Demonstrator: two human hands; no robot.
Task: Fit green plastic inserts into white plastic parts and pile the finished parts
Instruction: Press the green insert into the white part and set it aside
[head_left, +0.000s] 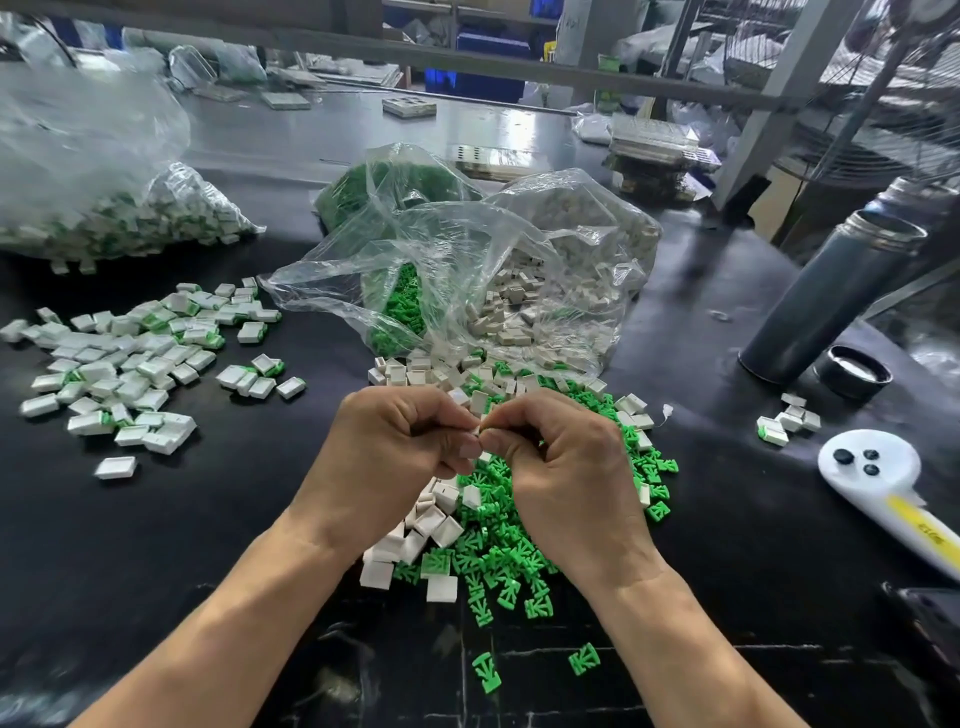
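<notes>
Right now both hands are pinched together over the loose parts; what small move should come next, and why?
Probably press the two pieces fully together. The left hand and right hand meet fingertip to fingertip, pinching a small white part between them, so the fit looks unfinished. Only then should it go left to the finished pile. Whether a green insert is already seated is hidden by the fingers.
</notes>
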